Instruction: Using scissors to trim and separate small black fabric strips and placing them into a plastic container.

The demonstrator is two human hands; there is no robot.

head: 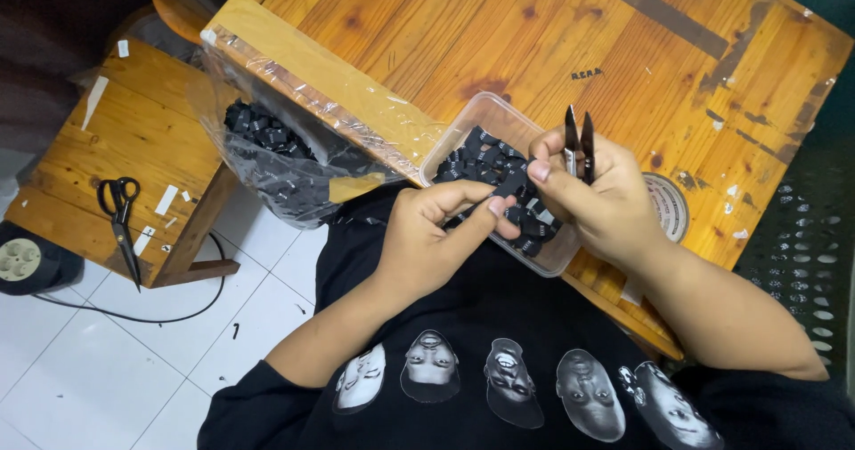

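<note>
My left hand [436, 236] pinches a small black label piece [512, 186] between thumb and fingers, just above my lap. My right hand [597, 201] holds a pair of small black thread snips [577, 143], blades pointing up and away, and its thumb also touches the black piece. Both hands hover over the near edge of a clear plastic container [481, 116] filled with several small black pieces, which sits at the wooden table's [552, 32] edge.
A clear plastic bag [276, 161] of more black pieces hangs off the table's left edge. Black scissors [120, 218] lie on a low wooden stool [134, 138] at left. A tape roll [668, 205] sits by my right hand. A round device with cable [20, 259] rests on the white tile floor.
</note>
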